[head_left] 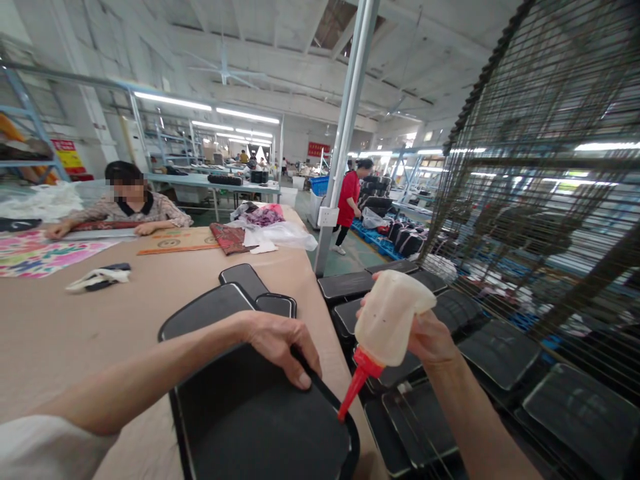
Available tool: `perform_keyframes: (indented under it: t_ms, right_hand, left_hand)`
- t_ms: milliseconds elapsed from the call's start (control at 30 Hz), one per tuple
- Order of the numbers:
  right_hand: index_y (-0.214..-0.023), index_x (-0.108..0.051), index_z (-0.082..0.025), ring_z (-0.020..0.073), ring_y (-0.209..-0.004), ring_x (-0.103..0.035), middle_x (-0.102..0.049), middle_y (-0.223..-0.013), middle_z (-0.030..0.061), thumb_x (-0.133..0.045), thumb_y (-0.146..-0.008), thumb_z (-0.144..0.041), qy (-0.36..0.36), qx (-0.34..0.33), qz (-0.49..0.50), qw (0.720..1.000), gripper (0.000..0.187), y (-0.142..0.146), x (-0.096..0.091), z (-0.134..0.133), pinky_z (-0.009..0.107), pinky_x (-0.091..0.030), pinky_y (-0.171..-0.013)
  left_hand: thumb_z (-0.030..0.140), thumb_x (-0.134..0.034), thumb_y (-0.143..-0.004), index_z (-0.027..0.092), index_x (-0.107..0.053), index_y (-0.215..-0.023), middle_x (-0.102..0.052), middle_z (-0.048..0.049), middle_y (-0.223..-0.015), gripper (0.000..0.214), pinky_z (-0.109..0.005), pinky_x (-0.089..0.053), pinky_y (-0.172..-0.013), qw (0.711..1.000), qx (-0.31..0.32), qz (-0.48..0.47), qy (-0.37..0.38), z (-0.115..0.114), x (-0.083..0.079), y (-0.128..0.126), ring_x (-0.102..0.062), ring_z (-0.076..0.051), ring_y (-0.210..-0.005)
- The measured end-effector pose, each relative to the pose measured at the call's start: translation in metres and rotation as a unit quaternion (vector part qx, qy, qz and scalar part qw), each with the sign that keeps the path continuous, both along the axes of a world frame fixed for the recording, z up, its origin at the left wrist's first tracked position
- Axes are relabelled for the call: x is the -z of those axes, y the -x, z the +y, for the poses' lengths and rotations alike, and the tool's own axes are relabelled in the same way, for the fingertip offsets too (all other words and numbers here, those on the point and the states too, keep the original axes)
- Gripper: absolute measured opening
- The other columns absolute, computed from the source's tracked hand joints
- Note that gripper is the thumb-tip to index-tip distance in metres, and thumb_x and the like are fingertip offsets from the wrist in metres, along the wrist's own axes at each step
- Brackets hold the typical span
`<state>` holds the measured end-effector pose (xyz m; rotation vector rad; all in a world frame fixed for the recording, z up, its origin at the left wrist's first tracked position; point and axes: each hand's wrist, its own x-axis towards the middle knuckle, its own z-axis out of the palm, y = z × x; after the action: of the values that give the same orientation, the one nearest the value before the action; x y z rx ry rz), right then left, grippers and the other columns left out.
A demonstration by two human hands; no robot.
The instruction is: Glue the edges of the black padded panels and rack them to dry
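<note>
My left hand grips the far rim of a black rounded panel, thumb on its inner face and fingers over the edge. In my right hand is a whitish squeeze bottle, tipped upside down. Its red nozzle points down, with the tip at the panel's right rim near the corner. Whether anything flows from the tip is too small to tell. Behind the panel, more black panels lie overlapping on the table, partly hidden by my left forearm.
The brown-covered table runs along my left. Black panels lie in rows to the right, below a wire mesh rack. A metal post rises at the table's far corner. One co-worker sits across the table; another person stands beyond the post.
</note>
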<state>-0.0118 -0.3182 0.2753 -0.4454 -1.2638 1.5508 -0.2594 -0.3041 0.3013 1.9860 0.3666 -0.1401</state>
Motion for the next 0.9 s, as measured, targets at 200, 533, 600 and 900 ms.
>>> perform_keyframes:
  t_ms: [200,533,600,900]
  right_hand:
    - [-0.114,-0.052,-0.027,0.0275,-0.096,-0.056,-0.062,-0.098,0.0055,-0.073,-0.055,-0.041,0.025,0.010,0.012,1.000,0.064,-0.001,0.010,0.001,0.045,-0.040,-0.088]
    - [-0.122,-0.044,-0.031,0.0293,-0.101,-0.054,-0.061,-0.105,0.0061,-0.071,-0.057,-0.042,0.056,0.136,0.019,0.989,0.071,0.002,0.025,-0.010,0.047,-0.039,-0.088]
    - [-0.123,-0.043,-0.030,0.0300,-0.103,-0.052,-0.060,-0.107,0.0073,-0.071,-0.058,-0.042,0.070,0.171,0.015,0.983,0.071,0.007,0.025,-0.017,0.047,-0.039,-0.089]
    - [-0.124,-0.041,-0.030,0.0260,-0.100,-0.054,-0.060,-0.106,0.0062,-0.067,-0.064,-0.030,0.057,0.352,0.043,0.933,0.066,0.020,0.056,-0.012,0.047,-0.041,-0.087]
  left_hand:
    - [0.037,-0.058,-0.077,0.012,-0.065,-0.104,-0.066,-0.0052,-0.094,0.038,-0.019,-0.043,-0.077,1.000,-0.012,-0.007,-0.003,-0.002,0.005,0.009,-0.059,-0.018,-0.087]
    - [0.043,-0.057,-0.076,0.011,-0.066,-0.098,-0.066,-0.0041,-0.088,0.039,-0.018,-0.043,-0.073,0.995,-0.094,-0.019,-0.004,0.001,0.020,0.034,-0.058,-0.016,-0.080]
    - [0.043,-0.058,-0.075,0.012,-0.067,-0.096,-0.065,-0.0026,-0.087,0.038,-0.018,-0.042,-0.072,0.993,-0.119,-0.024,0.001,0.003,0.024,0.041,-0.057,-0.014,-0.079]
    - [0.047,-0.056,-0.075,0.014,-0.066,-0.091,-0.061,-0.0003,-0.080,0.038,-0.018,-0.039,-0.065,0.976,-0.213,-0.032,0.023,0.011,0.039,0.074,-0.052,-0.013,-0.073]
